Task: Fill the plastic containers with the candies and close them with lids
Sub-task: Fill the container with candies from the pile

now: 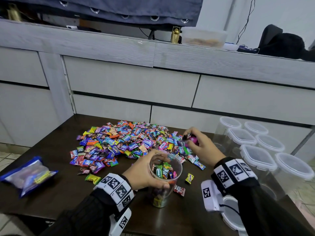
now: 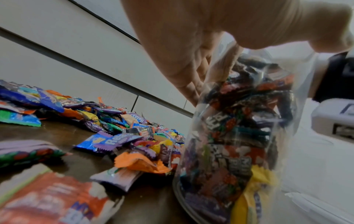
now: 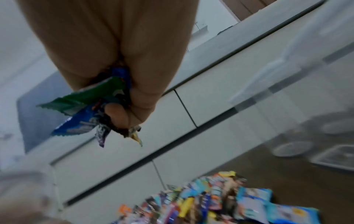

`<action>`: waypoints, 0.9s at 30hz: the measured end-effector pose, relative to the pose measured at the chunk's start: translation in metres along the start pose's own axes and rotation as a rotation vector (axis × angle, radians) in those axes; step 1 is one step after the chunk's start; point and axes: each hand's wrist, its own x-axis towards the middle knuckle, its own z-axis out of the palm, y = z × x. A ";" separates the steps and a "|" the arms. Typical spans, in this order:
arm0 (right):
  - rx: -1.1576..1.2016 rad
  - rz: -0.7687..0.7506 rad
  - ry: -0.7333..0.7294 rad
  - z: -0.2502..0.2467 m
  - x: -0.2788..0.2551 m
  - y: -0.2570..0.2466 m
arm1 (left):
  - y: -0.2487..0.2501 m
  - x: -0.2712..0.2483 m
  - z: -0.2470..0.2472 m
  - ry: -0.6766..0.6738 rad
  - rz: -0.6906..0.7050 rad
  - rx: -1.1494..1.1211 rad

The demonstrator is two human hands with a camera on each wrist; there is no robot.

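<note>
— At nine o'clock on our dark table lies a blue zip bag, well apart from the work. What comes next?

— Toward twelve o'clock, the candy pile spreads against the grey drawers, within easy reach of both our hands.

— And at the centre?

— Our left hand wraps the open container near its rim, fingers and thumb curled round the clear wall. We judge that grip is there to steady it upright while candies drop in; it looks well over half full.

— Then one o'clock?

— Our right hand hangs above the pile's right edge, fingers bunched tight on a handful of candies, wrapper ends poking out below.

— So that goes into the container next?

— Likely, yes. At three o'clock the lidded containers stand clustered, out of the way. One loose lid lies at five o'clock, under our right wrist, probably kept close for closing this one.
</note>
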 end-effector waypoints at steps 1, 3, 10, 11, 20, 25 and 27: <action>0.028 -0.043 0.004 -0.004 -0.001 -0.012 | 0.000 0.001 0.002 0.005 0.000 -0.004; 0.051 -0.121 -0.023 -0.007 -0.005 -0.034 | -0.001 0.003 0.004 0.007 -0.008 -0.013; -0.142 -0.242 -0.349 0.010 -0.015 -0.069 | -0.003 0.008 0.002 -0.017 -0.036 -0.053; -0.199 -0.264 -0.370 0.014 -0.015 -0.068 | -0.003 0.008 0.002 -0.020 -0.034 -0.058; -0.464 -0.356 -0.364 0.043 -0.017 -0.051 | -0.002 0.007 0.002 -0.015 -0.018 -0.009; -0.367 -0.413 -0.323 0.042 -0.024 -0.047 | -0.008 0.009 0.002 -0.016 -0.011 -0.049; -0.329 -0.401 -0.305 0.040 -0.027 -0.046 | -0.008 0.010 0.001 -0.022 -0.016 -0.055</action>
